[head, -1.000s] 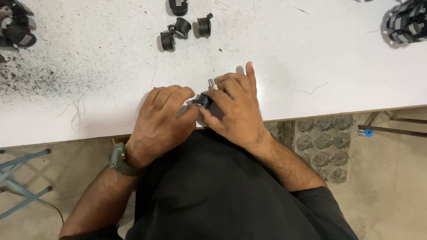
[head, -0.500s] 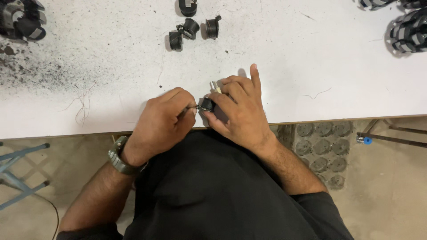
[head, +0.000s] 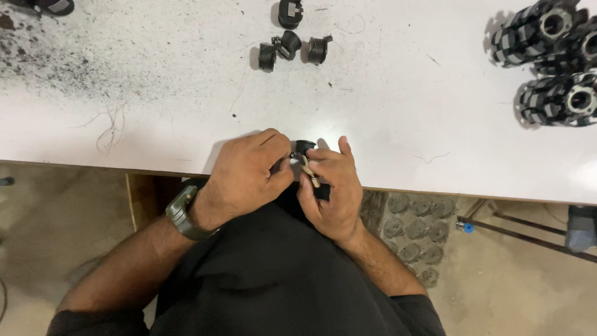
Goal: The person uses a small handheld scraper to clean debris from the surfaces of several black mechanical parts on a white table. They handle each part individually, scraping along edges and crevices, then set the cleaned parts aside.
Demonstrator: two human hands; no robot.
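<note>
Where the near edge of the white table (head: 398, 106) meets the person's dark-clothed lap, two bare hands press together over one small black part (head: 303, 147). That part sits right at the table's near edge, only its rounded top showing between the hands.

The left hand (head: 245, 177) comes in from the left of the part, a dark green wristwatch (head: 182, 213) on its wrist. Its fingers are curled nearly closed, the tips bunched tight against the part's left side. The right hand (head: 329, 190) lies on the part's right, palm turned inward. Its fingers are bent and close together, with the thumb and forefinger pinched on a thin pale piece (head: 309, 172) that runs down from the part. Whether that piece is wire, cord or a metal strip is too small to tell.

Farther across the table from the held part, toward the far edge, lies a small cluster of loose black parts (head: 289, 45) of similar kind. To the far right of the held part, near the table's right end, stand stacked black-and-grey toothed rings (head: 553, 59). Left of the held part, the table surface carries a scatter of dark specks (head: 56, 59) and a few thin stray strands (head: 109, 124). Below the table's near edge, a pale floor shows on both sides of the lap.
</note>
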